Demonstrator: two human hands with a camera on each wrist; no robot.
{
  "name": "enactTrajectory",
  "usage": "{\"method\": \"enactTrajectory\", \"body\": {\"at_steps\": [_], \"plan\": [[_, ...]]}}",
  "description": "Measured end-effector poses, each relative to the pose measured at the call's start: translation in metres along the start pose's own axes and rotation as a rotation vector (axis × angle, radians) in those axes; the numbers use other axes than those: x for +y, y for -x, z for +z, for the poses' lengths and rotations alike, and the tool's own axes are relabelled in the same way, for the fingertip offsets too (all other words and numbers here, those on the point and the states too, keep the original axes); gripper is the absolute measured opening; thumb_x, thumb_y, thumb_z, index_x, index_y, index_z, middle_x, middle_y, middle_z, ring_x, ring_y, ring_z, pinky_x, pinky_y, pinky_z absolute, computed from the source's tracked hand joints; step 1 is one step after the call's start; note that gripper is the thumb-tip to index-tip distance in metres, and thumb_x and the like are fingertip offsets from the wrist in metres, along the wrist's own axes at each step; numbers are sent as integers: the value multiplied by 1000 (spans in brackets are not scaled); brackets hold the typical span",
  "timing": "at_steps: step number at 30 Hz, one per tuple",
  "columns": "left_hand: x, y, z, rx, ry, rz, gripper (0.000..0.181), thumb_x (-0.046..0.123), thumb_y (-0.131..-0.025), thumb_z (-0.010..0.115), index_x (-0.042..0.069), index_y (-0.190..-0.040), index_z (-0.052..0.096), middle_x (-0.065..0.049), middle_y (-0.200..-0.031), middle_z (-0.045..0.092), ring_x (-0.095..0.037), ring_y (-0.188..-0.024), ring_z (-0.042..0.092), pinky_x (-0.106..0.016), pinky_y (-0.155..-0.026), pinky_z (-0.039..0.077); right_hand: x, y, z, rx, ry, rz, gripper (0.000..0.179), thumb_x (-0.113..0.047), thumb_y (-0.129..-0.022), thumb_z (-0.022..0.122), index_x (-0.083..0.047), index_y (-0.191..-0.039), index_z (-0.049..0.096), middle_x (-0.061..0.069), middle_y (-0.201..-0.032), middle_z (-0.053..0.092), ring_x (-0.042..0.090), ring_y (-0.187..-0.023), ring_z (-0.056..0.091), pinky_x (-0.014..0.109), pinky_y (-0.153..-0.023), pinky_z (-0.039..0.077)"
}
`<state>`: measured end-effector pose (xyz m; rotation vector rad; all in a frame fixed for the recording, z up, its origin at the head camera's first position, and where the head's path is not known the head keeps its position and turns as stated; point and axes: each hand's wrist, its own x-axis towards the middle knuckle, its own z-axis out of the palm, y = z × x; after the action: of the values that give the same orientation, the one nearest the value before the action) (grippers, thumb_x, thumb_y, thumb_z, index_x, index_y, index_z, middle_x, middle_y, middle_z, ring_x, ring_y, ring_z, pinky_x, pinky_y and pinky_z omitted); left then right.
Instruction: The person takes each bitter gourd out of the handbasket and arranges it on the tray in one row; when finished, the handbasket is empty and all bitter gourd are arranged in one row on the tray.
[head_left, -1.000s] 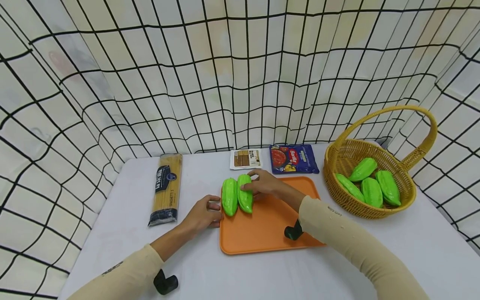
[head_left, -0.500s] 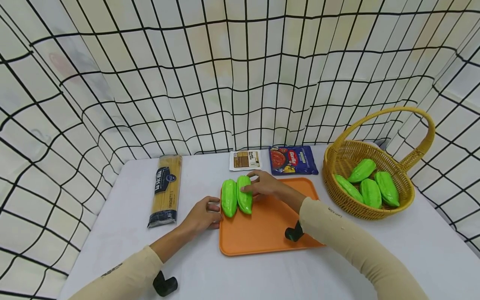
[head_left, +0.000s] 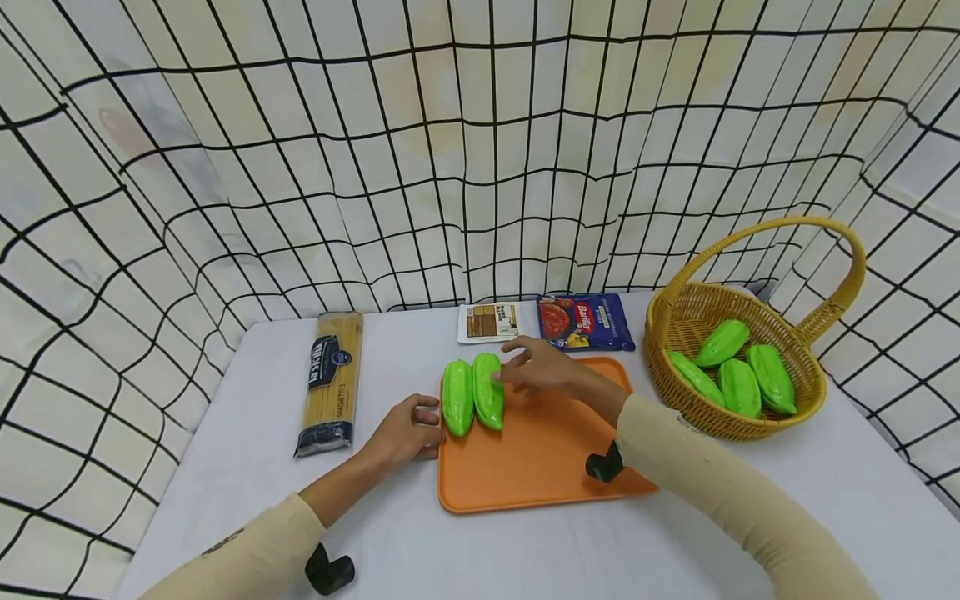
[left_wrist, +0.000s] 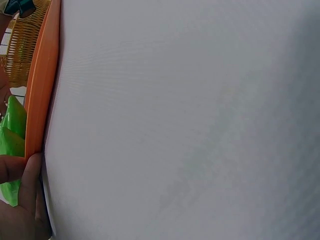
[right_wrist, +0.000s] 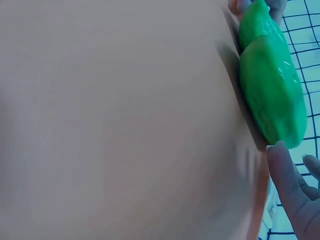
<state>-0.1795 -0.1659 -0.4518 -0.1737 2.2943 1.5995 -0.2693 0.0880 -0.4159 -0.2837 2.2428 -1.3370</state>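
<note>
Two bright green, ridged, tapered fruits, a left one (head_left: 457, 398) and a right one (head_left: 488, 393), lie side by side along the left end of an orange tray (head_left: 517, 471). My left hand (head_left: 405, 429) is at the tray's left edge; in the left wrist view its thumb and a finger pinch the rim (left_wrist: 41, 95). Beside the right fruit is my right hand (head_left: 546, 367), fingers loosely extended over the tray. The right wrist view has a right-hand fingertip (right_wrist: 280, 150) right at the end of the nearer fruit (right_wrist: 272, 95).
A yellow wicker basket (head_left: 750, 427) with a tall handle holds several more green fruits (head_left: 738, 387) at the right. Behind the tray lie a small white packet (head_left: 489, 322) and a blue Barilla packet (head_left: 587, 322). A spaghetti pack (head_left: 330, 383) lies at the left.
My right hand has loosened from the right fruit and shifted slightly right, its fingers spreading. The left hand stays at the tray's edge, and both fruits keep their places on the tray.
</note>
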Motion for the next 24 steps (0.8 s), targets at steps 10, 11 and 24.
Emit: {"method": "enactTrajectory", "body": {"at_steps": [10, 11, 24], "plan": [[0, 2, -1, -10, -2, 4, 59, 0, -85, 67, 1, -141, 48, -17, -117, 54, -23, -94, 65, -32, -74, 65, 5, 36, -30, -15, 74, -50, 68, -34, -88, 75, -8, -145, 48, 13, -124, 64, 29, -107, 66, 45, -86, 62], [0, 2, -1, -13, -3, 7, 59, 0, -85, 67, 1, -141, 48, -17, -117, 54, -23, -94, 65, -33, -74, 65, 6, 40, -34, -16, 80, -53, 67, -34, -88, 76, -9, -144, 48, 12, -124, 64, 28, -107, 66, 44, -85, 63], [-1, -1, 1, 2, 4, 3, 58, 0, -86, 67, 3, -141, 49, -16, -117, 55, -21, -93, 65, -31, -74, 64, 25, 101, -86, 57, 190, -46, 65, -38, -90, 74, -8, -143, 49, 18, -133, 59, 29, -108, 64, 39, -80, 63]]}}
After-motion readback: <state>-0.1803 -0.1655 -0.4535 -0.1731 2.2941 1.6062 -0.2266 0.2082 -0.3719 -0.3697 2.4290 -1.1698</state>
